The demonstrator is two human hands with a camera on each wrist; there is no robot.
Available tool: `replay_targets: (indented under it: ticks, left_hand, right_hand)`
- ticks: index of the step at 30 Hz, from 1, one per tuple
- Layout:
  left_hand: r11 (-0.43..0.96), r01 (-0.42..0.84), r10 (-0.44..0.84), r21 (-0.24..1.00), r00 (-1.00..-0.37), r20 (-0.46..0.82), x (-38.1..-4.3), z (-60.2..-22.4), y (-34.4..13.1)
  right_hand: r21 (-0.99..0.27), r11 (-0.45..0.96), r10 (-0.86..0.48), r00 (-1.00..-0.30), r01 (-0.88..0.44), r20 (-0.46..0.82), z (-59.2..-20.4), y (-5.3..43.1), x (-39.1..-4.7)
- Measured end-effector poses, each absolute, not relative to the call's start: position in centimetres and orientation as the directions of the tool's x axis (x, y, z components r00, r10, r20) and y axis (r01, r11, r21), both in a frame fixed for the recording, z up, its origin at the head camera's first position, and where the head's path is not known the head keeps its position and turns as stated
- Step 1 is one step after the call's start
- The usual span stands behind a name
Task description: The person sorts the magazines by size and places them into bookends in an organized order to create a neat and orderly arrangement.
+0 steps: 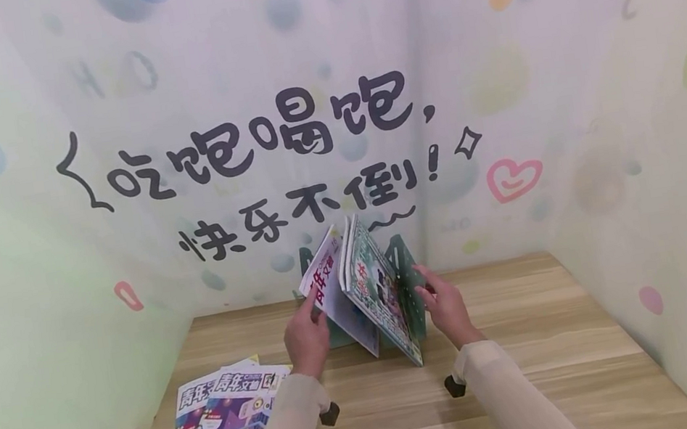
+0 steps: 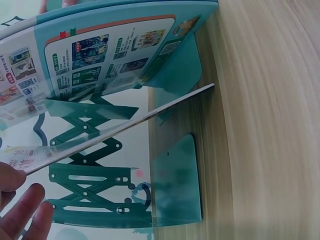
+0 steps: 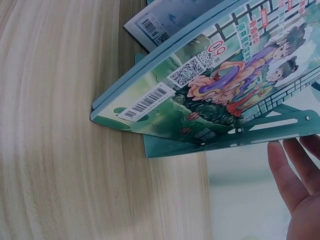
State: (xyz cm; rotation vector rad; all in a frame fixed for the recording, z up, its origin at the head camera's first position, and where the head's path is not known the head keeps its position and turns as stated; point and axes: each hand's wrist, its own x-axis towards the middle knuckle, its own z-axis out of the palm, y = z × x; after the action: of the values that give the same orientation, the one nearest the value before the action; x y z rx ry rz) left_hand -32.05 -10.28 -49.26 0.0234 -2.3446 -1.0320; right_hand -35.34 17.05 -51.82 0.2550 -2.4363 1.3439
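A thin white magazine with red title characters (image 1: 347, 316) leans in a green expandable book stand (image 2: 90, 175). My left hand (image 1: 306, 337) pinches its left edge between thumb and fingers. To its right, thicker green-covered magazines (image 1: 380, 286) stand tilted in the stand, their illustrated cover and barcode facing the right wrist camera. My right hand (image 1: 452, 309) touches the outer face of the stand's right end panel (image 1: 416, 299) with extended fingertips (image 3: 281, 152). Between the thin magazine and the stand's left end plate (image 2: 177, 185) there is a gap.
Two overlapping purple-blue magazines (image 1: 234, 420) lie flat at the table's left front. The wooden table (image 1: 534, 349) meets patterned white walls (image 1: 570, 138) at the back and both sides. The stand is near the back wall.
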Motion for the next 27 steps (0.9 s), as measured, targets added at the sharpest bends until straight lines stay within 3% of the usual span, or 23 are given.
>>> replay_targets:
  ticks: [9, 17, 27]
  left_hand:
    - [0.71, 0.24, -0.216, 0.662, -0.82, 0.53, -31.9, -49.8, -10.7]
    - [0.728, 0.319, -0.187, 0.608, -0.76, 0.623, -31.7, -50.4, -11.3]
    - [0.721, 0.183, -0.164, 0.669, -0.892, 0.421, -30.5, -51.2, -12.5]
  right_hand:
    - [-0.789, 0.53, 0.007, -0.929, -0.311, 0.371, -52.1, 17.2, -35.6]
    - [-0.782, 0.541, 0.021, -0.925, -0.308, 0.379, -51.8, 16.9, -35.4]
    - [-0.723, 0.617, 0.016, -0.914, -0.31, 0.405, -51.8, 17.2, -35.4]
